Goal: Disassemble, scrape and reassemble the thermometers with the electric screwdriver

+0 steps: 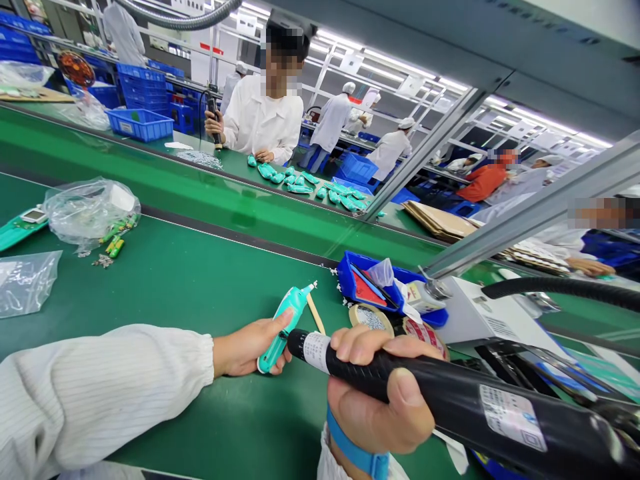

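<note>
My left hand [256, 348] is closed around a teal handheld device [295, 303] with a slim pale tip pointing away to the upper right. My right hand [377, 380] grips a black electric screwdriver [400, 377] with white labels on its body. The screwdriver's nose meets the side of the teal device, or sits just in front of it; its bit is hidden from me. Behind the device, a thin tan stick [315, 313] lies on the green work surface [200, 287].
A blue bin [370, 283] of tools and tape rolls [371, 319] stand at right. Left are plastic bags [90, 210], green-yellow parts [116, 247] and another teal device [23, 228]. Across the belt, a co-worker [265, 120] holds a black tool beside several teal pieces [300, 180]. A metal post [425, 160] slants overhead.
</note>
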Motion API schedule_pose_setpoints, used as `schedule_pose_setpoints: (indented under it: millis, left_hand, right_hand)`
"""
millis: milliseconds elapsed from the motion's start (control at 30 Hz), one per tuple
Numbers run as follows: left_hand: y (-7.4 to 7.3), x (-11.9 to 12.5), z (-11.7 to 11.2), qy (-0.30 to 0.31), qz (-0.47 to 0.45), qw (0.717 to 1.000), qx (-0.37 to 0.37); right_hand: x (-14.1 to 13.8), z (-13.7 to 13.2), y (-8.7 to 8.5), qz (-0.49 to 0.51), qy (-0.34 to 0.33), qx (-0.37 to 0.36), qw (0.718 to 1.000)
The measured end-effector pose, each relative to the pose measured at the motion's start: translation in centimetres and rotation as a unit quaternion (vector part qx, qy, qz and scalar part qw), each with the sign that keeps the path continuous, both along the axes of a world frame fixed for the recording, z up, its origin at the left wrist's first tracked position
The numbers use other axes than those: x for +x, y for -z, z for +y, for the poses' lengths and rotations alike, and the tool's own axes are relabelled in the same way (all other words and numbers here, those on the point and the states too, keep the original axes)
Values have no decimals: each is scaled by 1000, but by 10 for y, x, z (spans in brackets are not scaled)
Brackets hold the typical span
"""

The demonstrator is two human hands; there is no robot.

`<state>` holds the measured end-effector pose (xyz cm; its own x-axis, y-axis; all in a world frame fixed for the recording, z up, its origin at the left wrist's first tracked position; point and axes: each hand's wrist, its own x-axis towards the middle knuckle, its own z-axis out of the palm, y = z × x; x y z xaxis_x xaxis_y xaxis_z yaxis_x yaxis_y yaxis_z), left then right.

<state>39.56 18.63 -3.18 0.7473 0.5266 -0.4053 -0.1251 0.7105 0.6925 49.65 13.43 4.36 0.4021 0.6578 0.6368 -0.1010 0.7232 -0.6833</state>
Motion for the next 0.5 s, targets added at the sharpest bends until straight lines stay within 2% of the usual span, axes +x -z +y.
schedule_pose_setpoints:
  millis: [500]
  left_hand:
    - [-2, 0, 2, 20, 11, 1000, -4]
  right_hand:
    - [-7, 1, 2, 31, 16, -7, 999]
